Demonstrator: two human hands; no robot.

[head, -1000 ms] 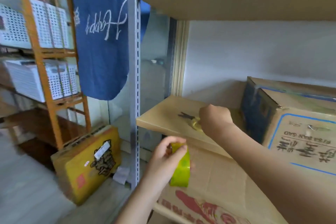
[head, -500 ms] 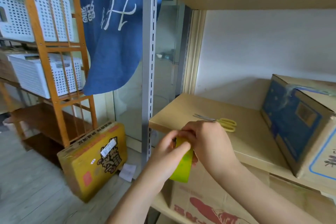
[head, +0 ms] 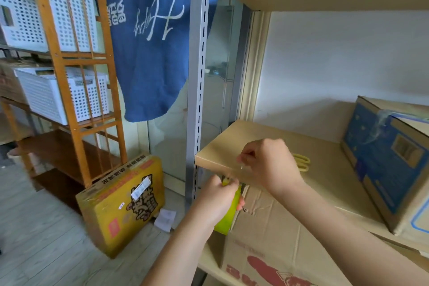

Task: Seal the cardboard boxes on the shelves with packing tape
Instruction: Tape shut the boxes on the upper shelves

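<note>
Starting at the far left, you've got a wooden rack [head: 76, 90] with white baskets [head: 62, 97], then a blue cloth [head: 151, 37] hanging beside the grey shelf post [head: 196, 72]. Down on the floor, a yellow box [head: 123, 204] leans tilted near that post. Now your left hand [head: 216, 199]: its grip is wrapped around the green tape roll [head: 228, 213], held just in front of the shelf [head: 325, 183] edge, above the lower cardboard box [head: 278, 239]. Your right hand [head: 269, 167] is up beside it, fingers pinching the clear tape end [head: 241, 169] drawn out from the roll. Behind that hand, yellow scissors [head: 301, 162] lie on the shelf. Far right, a blue-sided box [head: 385, 165] sits on the same shelf, clear tape showing on its top edge.
</note>
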